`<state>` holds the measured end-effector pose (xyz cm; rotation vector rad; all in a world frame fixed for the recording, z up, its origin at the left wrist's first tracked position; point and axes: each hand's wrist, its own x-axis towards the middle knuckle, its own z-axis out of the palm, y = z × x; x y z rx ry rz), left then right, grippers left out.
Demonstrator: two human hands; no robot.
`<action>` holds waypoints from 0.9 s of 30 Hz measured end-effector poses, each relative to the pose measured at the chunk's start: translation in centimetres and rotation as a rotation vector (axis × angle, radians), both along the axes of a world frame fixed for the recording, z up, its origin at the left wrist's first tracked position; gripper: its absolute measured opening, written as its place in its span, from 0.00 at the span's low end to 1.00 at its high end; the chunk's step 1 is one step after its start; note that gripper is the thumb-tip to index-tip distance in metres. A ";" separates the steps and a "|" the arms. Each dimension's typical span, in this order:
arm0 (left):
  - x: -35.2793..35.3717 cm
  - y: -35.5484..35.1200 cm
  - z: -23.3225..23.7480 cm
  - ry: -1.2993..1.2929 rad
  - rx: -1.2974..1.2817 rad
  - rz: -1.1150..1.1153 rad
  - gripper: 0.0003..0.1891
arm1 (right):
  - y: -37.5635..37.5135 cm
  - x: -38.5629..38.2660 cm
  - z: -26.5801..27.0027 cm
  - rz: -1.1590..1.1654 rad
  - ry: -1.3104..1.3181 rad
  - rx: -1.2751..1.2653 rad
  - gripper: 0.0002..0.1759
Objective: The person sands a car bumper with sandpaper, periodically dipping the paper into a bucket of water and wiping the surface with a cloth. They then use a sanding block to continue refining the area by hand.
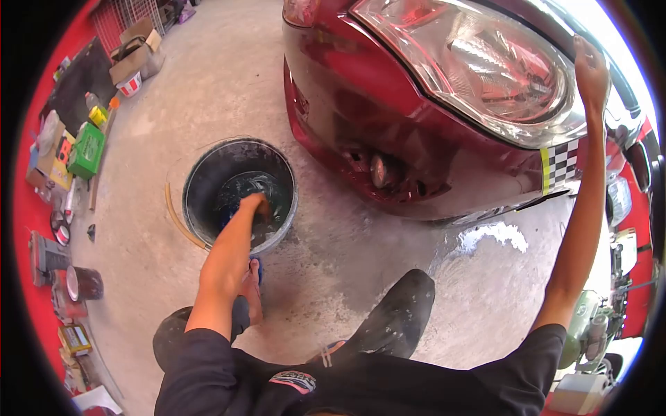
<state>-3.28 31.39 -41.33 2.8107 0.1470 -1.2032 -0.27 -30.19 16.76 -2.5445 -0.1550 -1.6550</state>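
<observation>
My left hand [257,204] reaches down into a round black bucket [201,187] of water [239,186]. Its fingers are lost in the dark water, so whatever they may hold is hidden. Something blue shows faintly under the surface beside it. My right hand [591,69] is raised to the far right, against the front of a dark red car [333,90]. It lies at the outer edge of the large headlight [499,69], fingers extended and nothing visible in them. Below the headlight, a fog lamp [378,170] sits in the bumper.
A tan hose [173,215] curves beside the bucket. Along the left wall stand a green box [87,150], a cardboard box [135,52], a dark tin [84,283] and other clutter. A green tank [581,322] is at right. My bare foot [252,291] is close to the bucket.
</observation>
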 end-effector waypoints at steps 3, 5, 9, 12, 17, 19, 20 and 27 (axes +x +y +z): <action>2.8 3.1 7.4 -0.180 -0.426 -0.020 0.28 | -2.1 2.2 1.5 -0.076 0.038 -0.175 0.30; 2.7 4.2 15.3 -0.360 -1.111 0.080 0.11 | -2.6 2.9 1.6 -0.052 0.036 -0.225 0.32; 5.4 -6.0 23.9 -1.181 -1.514 0.290 0.18 | -0.8 1.6 1.6 0.022 0.261 0.055 0.34; 8.6 -15.5 20.8 -1.693 -1.401 0.556 0.18 | -1.4 1.2 1.5 -0.035 0.197 -0.023 0.33; 2.9 -23.0 20.2 -1.947 -1.198 0.716 0.15 | -1.4 1.2 2.1 0.018 0.202 -0.112 0.31; 6.9 -20.6 20.8 -1.968 -1.154 0.733 0.15 | -2.0 1.0 2.3 0.008 0.256 -0.054 0.33; 10.2 -18.6 21.0 -1.945 -1.147 0.776 0.15 | -1.5 0.7 2.2 -0.036 0.262 -0.010 0.34; 2.8 -24.5 20.1 -1.998 -1.209 0.788 0.15 | -1.2 0.4 1.9 -0.039 0.236 -0.020 0.28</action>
